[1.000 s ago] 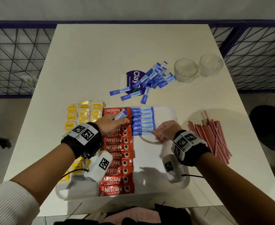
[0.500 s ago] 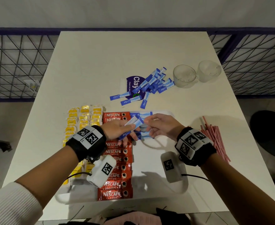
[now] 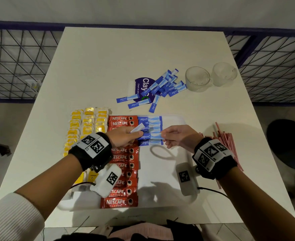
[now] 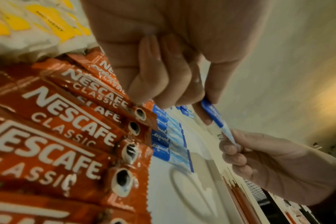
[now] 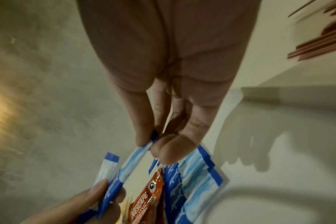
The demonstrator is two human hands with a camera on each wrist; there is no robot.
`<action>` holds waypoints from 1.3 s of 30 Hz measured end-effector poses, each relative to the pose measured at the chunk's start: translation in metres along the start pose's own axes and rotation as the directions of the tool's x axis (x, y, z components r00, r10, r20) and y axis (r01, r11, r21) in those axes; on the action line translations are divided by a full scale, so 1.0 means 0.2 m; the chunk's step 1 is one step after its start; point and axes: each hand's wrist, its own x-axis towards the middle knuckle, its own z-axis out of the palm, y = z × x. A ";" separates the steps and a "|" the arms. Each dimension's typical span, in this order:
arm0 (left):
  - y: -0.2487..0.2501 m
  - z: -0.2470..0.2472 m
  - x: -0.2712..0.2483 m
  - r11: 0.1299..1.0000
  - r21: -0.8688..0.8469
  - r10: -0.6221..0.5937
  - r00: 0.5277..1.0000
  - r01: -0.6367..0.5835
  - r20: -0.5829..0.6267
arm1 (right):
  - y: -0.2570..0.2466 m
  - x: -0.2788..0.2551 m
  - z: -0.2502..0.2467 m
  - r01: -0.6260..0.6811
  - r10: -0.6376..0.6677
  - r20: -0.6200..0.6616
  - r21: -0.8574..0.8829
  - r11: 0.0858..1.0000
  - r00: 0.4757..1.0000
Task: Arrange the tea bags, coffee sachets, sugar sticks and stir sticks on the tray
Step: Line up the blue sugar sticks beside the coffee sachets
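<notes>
On the white tray lie yellow tea bags at the left, a column of red coffee sachets and a short column of blue sugar sticks. My left hand grips two sugar sticks over that column. One stick stretches across to my right hand, whose thumb and forefinger pinch its pale end. The other stick juts up from the left hand. Red stir sticks lie on the table right of the tray.
A loose pile of sugar sticks lies beyond the tray on a purple packet. Two glass cups stand at the back right. A dark stool is beside the table's right edge.
The right hand left the lowest laid stick and rose to the left hand. It now pinches the end of a stick that the left hand holds.
</notes>
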 end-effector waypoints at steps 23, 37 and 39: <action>-0.09 -0.05 -0.03 0.977 0.205 -0.035 0.993 0.058 -0.111 | 0.14 -0.01 0.00 -0.118 0.116 -0.082 -0.017 0.993 0.990; -0.13 -0.09 -0.01 0.989 0.124 -0.067 0.995 0.075 -0.074 | 0.14 0.04 0.06 -0.168 0.151 -0.137 -0.116 0.979 0.979; -0.14 -0.09 0.00 0.988 0.131 -0.071 0.995 0.079 -0.068 | 0.14 0.04 0.06 -0.170 0.148 -0.150 -0.146 0.975 0.978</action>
